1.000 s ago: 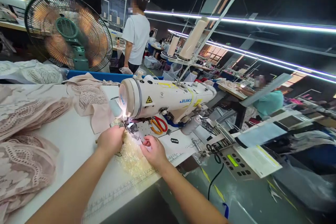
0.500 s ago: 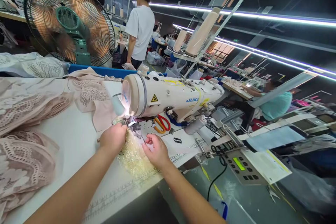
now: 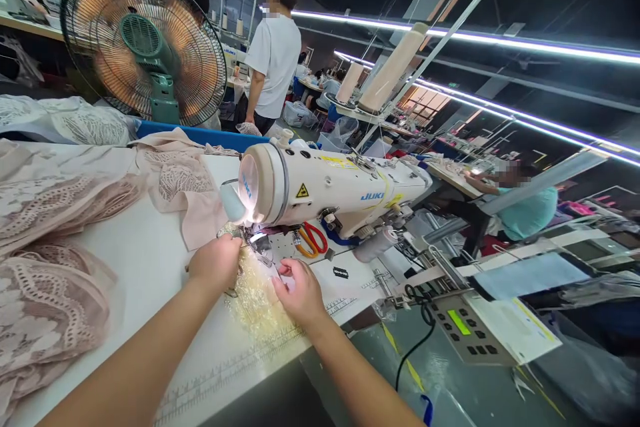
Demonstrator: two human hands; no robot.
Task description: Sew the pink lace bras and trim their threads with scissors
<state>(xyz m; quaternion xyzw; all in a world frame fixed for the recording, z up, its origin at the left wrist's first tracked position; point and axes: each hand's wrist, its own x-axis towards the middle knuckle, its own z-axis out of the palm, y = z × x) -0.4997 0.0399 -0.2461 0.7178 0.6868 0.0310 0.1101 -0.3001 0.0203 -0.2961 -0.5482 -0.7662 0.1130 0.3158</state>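
Pale yellow lace fabric lies on the machine bed, its far end under the presser foot of a white sewing machine. My left hand is closed at the fabric's left edge, close to the needle area; its fingertips are partly hidden. On the other side, my right hand has thumb and curled fingers drawn together at the right edge of the lace, just in front of the foot. The machine's lamp lights the spot between both hands.
Scissors with red and orange handles and a black razor blade lie right of the needle. Pinkish lace pieces are heaped at left. A fan and a standing person are behind. A control box hangs at right.
The whole view has shifted slightly, so the scene sits a little further right and lower. Both hands keep nearly the same hold beside the presser foot.
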